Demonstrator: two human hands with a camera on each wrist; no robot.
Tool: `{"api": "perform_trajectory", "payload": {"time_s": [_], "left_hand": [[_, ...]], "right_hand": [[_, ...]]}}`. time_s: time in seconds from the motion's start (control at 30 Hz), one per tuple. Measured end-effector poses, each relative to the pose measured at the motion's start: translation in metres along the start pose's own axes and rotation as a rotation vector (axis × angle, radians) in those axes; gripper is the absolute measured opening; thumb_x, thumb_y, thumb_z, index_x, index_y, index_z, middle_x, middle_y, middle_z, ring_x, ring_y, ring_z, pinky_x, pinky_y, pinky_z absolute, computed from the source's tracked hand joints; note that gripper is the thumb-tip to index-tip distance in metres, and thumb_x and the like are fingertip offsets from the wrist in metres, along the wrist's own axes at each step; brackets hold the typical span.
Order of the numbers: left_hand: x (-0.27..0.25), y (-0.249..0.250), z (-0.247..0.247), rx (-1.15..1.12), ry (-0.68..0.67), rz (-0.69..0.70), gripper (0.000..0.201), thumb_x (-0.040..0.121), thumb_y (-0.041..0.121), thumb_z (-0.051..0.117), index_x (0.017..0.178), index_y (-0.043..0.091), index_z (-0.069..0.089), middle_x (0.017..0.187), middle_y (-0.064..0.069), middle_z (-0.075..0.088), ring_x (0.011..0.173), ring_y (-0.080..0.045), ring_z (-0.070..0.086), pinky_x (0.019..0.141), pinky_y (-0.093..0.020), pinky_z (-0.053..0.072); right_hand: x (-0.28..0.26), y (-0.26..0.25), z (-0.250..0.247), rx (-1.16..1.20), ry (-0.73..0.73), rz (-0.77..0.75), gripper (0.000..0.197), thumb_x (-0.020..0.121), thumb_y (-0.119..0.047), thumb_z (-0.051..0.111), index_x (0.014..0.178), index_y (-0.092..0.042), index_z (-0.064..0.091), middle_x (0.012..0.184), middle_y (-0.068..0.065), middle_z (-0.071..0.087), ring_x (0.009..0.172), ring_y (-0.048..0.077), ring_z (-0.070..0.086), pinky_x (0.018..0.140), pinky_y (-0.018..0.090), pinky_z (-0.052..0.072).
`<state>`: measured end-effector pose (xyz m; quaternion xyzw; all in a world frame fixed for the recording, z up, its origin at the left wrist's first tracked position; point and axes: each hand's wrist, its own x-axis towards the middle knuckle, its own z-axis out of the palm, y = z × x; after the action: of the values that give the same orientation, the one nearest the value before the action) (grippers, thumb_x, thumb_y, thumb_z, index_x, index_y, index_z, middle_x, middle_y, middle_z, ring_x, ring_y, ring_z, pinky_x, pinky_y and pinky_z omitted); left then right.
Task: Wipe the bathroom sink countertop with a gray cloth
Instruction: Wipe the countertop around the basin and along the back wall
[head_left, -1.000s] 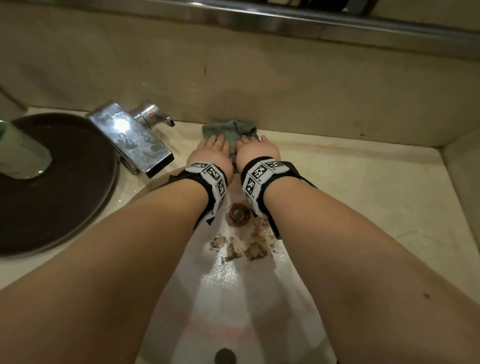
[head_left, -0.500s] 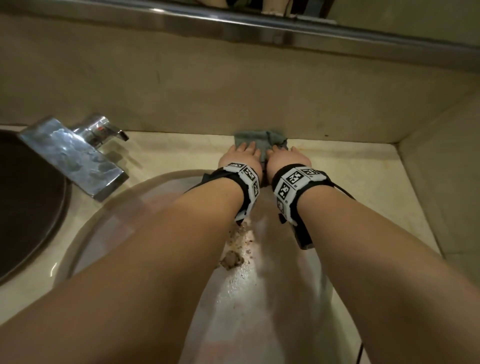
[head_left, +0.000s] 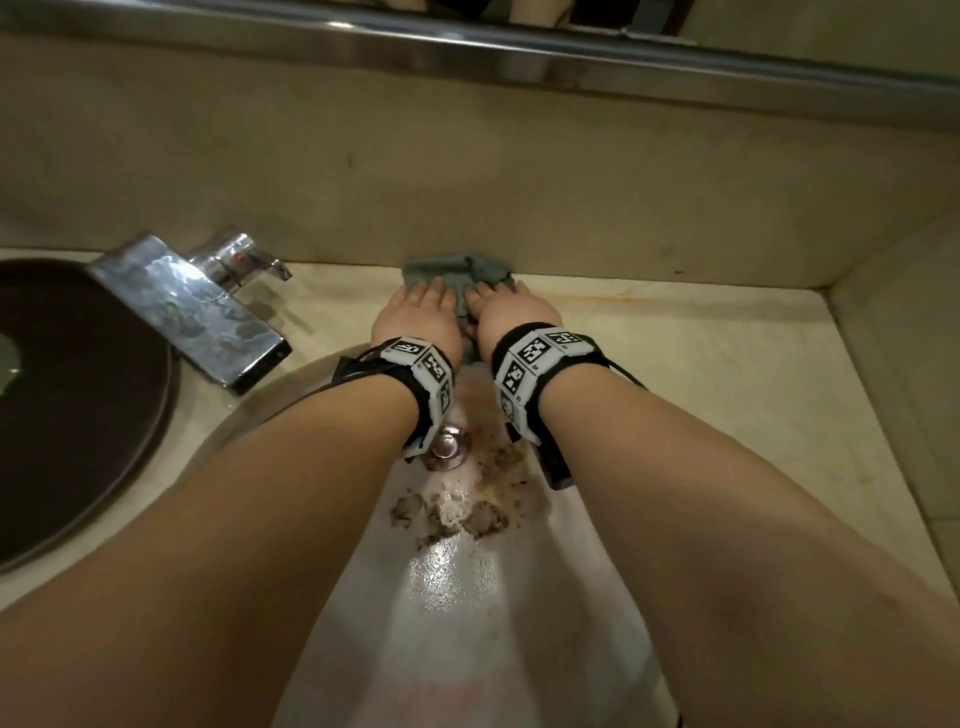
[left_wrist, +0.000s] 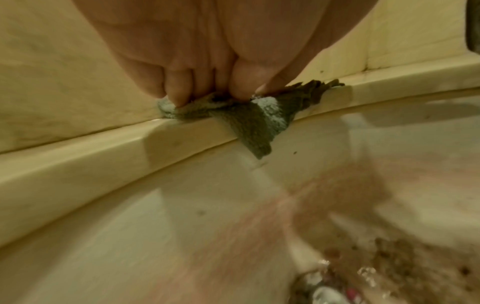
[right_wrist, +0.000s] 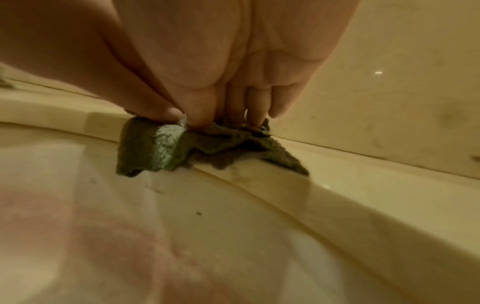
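Note:
A crumpled gray cloth (head_left: 457, 273) lies on the narrow beige countertop (head_left: 675, 358) strip behind the white sink basin (head_left: 467, 613), against the back wall. My left hand (head_left: 418, 312) and right hand (head_left: 511, 312) lie side by side on it, palms down. The left wrist view shows the left hand (left_wrist: 197, 82) pressing its fingertips into the cloth (left_wrist: 249, 121), one corner hanging over the basin rim. In the right wrist view the right hand (right_wrist: 221, 102) presses its fingers and thumb onto the cloth (right_wrist: 207, 148) in the same way.
A chrome faucet (head_left: 192, 306) juts out left of the hands. A dark round tray (head_left: 78, 405) sits at the far left. Brown debris (head_left: 467, 512) lies around the drain (head_left: 449, 447) in the basin. A side wall closes off the counter on the right.
Both hands slid the cloth right along the back strip, away from the faucet, and have now come back left, roughly above the drain. The hands stay flat on it throughout.

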<state>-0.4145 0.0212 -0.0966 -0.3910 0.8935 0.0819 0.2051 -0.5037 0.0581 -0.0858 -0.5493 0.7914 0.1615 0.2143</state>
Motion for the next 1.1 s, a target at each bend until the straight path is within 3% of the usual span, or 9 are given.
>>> {"api": "perform_trajectory", "payload": {"time_s": [0.17,0.37,0.8,0.9,1.1], "left_hand": [[-0.007,-0.023,0.01,-0.002,-0.03,-0.073,0.055,0.102,0.023,0.022,0.152,0.014,0.001,0.161,-0.001,-0.005,0.149,-0.018,0.001,0.12,-0.034,0.004],[-0.001,-0.005,0.004,0.026,-0.103,-0.077,0.071,0.096,0.016,0.039,0.152,0.012,-0.004,0.16,-0.004,-0.009,0.149,-0.022,-0.002,0.119,-0.036,0.003],[0.037,0.114,-0.019,0.087,-0.156,0.144,0.08,0.094,0.026,0.05,0.152,0.012,-0.003,0.16,-0.005,-0.008,0.148,-0.025,-0.001,0.119,-0.038,0.005],[0.045,0.136,-0.023,0.097,-0.15,0.197,0.076,0.095,0.028,0.047,0.152,0.012,-0.001,0.16,-0.005,-0.007,0.148,-0.025,0.0,0.119,-0.038,0.006],[0.052,0.166,-0.028,0.125,-0.157,0.254,0.089,0.088,0.027,0.058,0.152,0.011,-0.002,0.16,-0.005,-0.007,0.148,-0.026,0.0,0.119,-0.039,0.005]], "right_hand": [[0.001,-0.023,0.001,-0.048,0.063,-0.083,0.058,0.098,-0.024,0.03,0.152,-0.01,0.012,0.16,0.006,0.013,0.148,0.021,0.013,0.12,0.033,0.004],[-0.005,-0.005,0.006,-0.054,0.099,-0.08,0.056,0.098,-0.024,0.025,0.151,-0.01,0.015,0.16,0.005,0.014,0.148,0.02,0.014,0.12,0.034,0.005],[-0.022,0.112,0.023,-0.013,0.06,0.159,0.052,0.1,-0.027,0.026,0.15,-0.01,0.021,0.157,0.005,0.023,0.146,0.02,0.02,0.118,0.034,0.008],[-0.028,0.135,0.025,0.022,0.026,0.221,0.054,0.099,-0.026,0.028,0.15,-0.01,0.02,0.158,0.005,0.021,0.146,0.021,0.02,0.118,0.034,0.009],[-0.039,0.162,0.025,0.044,-0.026,0.29,0.057,0.097,-0.018,0.033,0.151,-0.009,0.016,0.159,0.006,0.016,0.146,0.022,0.018,0.119,0.035,0.008]]}}
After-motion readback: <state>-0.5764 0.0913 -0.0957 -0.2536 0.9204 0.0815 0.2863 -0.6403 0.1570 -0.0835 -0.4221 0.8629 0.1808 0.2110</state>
